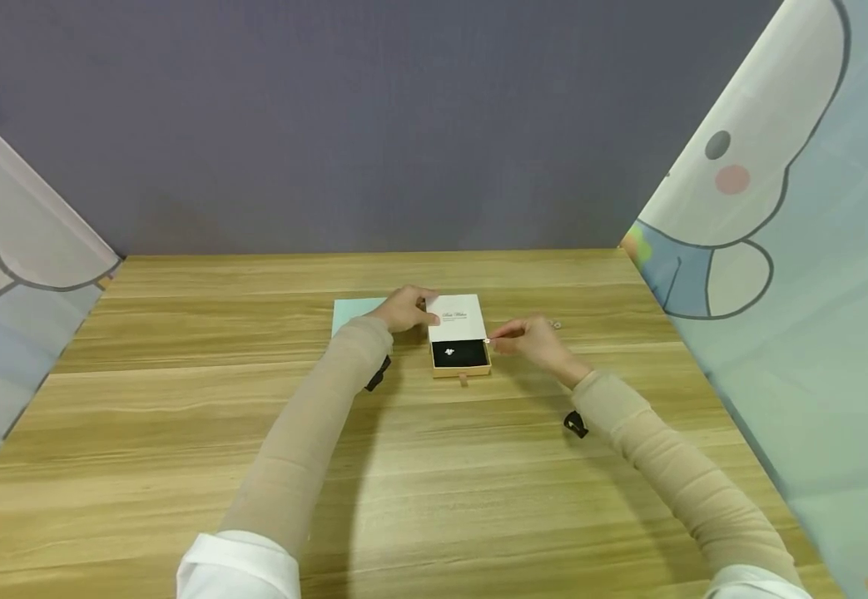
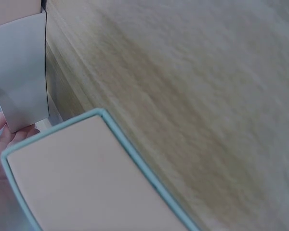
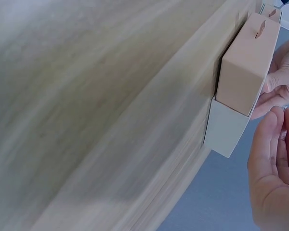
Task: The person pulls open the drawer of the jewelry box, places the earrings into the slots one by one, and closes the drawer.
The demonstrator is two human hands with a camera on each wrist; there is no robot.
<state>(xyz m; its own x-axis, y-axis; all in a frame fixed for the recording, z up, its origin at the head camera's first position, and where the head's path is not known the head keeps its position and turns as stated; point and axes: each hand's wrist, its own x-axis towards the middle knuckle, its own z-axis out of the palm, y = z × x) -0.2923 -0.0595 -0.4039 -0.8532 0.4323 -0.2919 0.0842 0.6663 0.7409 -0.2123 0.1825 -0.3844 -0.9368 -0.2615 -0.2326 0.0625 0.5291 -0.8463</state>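
Note:
A white-sleeved drawer box (image 1: 456, 316) lies on the table with its tan drawer (image 1: 462, 373) pulled partway out toward me. On the drawer's black lining sits a small silver-coloured ornament (image 1: 449, 352). My left hand (image 1: 405, 309) holds the sleeve at its left side, thumb at the edge. Beside the box's right edge, my right hand (image 1: 529, 339) pinches a small shiny piece (image 1: 487, 340) between thumb and fingertips; it is too small to name. The right wrist view shows the right hand's (image 3: 274, 168) fingertips together, near the box's side.
A teal box (image 1: 351, 311) lies left of the white one, partly behind my left hand; its teal rim (image 2: 149, 175) looms close in the left wrist view. Another tiny shiny piece (image 1: 556, 324) lies beyond my right hand. Black straps (image 1: 575, 423) show by both wrists. A dark wall rises behind the table.

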